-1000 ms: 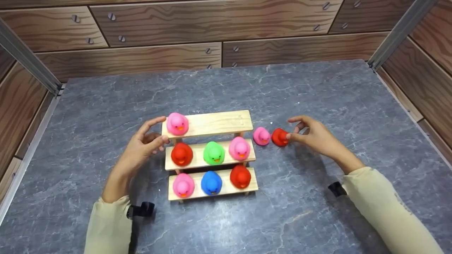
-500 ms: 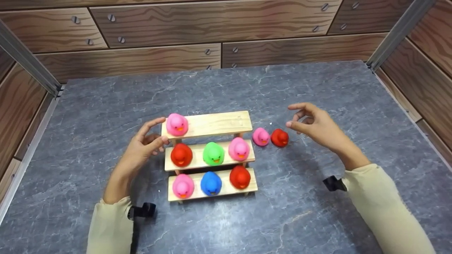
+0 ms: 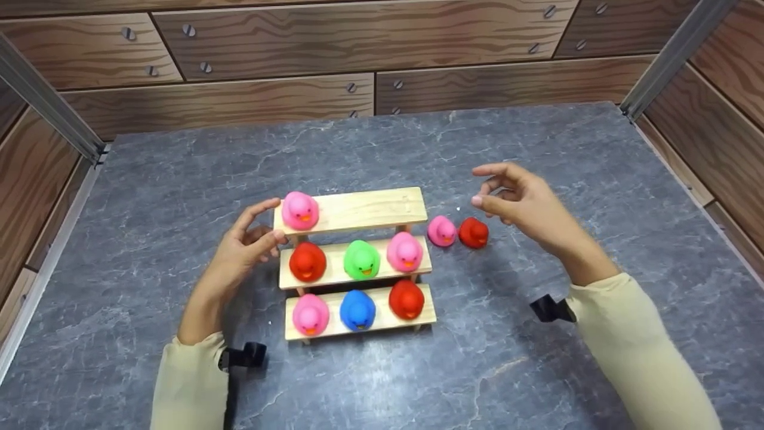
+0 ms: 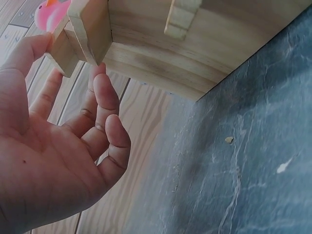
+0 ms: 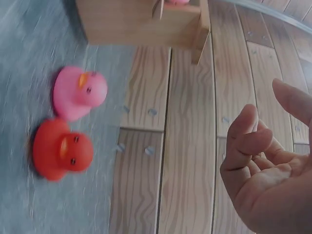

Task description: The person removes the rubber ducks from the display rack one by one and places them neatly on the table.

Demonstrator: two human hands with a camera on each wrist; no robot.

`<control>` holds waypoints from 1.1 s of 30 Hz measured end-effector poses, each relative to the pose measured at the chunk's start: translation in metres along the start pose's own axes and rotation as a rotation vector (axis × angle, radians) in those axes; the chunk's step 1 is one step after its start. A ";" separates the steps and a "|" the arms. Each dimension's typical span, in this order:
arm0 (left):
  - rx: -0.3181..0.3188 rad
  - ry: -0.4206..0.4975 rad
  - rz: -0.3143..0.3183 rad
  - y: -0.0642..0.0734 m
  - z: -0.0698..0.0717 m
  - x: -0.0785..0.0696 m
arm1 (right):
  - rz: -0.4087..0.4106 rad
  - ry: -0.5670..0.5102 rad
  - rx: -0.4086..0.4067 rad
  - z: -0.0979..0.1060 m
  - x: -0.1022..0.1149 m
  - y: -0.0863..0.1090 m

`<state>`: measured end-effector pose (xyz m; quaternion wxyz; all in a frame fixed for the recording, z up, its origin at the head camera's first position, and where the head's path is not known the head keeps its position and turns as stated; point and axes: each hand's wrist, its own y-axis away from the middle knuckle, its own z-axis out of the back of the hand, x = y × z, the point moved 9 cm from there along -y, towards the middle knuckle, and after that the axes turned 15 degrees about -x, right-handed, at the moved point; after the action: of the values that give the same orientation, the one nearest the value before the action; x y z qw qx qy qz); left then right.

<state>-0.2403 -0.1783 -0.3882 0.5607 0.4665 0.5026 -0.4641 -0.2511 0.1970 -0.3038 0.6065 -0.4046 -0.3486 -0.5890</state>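
A three-tier wooden display stand (image 3: 370, 209) holds rubber ducks. My left hand (image 3: 242, 248) grips the left end of its top tier, thumb at the front corner and index finger at the back; the left wrist view shows the fingertips on the board's end. Beside them on that tier sits a pink duck (image 3: 300, 210). My right hand (image 3: 519, 203) holds nothing, its fingers loosely bent, raised to the right of the stand. Below it, a red duck (image 3: 473, 233) and a pink duck (image 3: 441, 231) stand side by side on the grey tabletop (image 5: 29, 97).
On the middle tier are a red duck (image 3: 307, 261), a green duck (image 3: 362, 260) and a pink duck (image 3: 405, 251). The bottom tier bears a pink duck (image 3: 310, 315), a blue duck (image 3: 357, 310) and a red duck (image 3: 406, 300). Wood-patterned walls (image 3: 286, 54) surround the tabletop.
My right hand has let go of the red duck on the tabletop, risen away, then shifted slightly left. My left hand stays on the stand.
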 end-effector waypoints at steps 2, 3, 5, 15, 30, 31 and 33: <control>0.001 -0.003 0.001 0.000 0.000 0.000 | 0.000 -0.028 -0.006 -0.004 0.005 0.002; 0.001 -0.006 0.000 0.000 0.000 -0.001 | 0.003 -0.045 -0.008 -0.006 0.008 0.003; 0.001 -0.013 0.001 0.000 0.000 -0.001 | 0.006 -0.080 -0.011 -0.010 0.015 0.005; 0.009 -0.027 0.000 0.000 0.000 -0.001 | 0.018 -0.184 0.011 -0.030 0.040 0.013; -0.005 0.014 0.013 0.000 0.001 -0.001 | 0.055 -0.225 0.093 -0.074 0.065 0.014; -0.004 0.010 0.013 0.000 0.001 -0.001 | 0.054 -0.238 0.102 -0.078 0.066 0.014; -0.002 0.007 0.013 0.000 0.001 -0.002 | 0.054 -0.248 0.114 -0.086 0.067 0.015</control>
<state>-0.2406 -0.1790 -0.3863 0.5624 0.4708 0.5021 -0.4582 -0.2365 0.0899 -0.2814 0.5965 -0.4482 -0.4428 -0.4973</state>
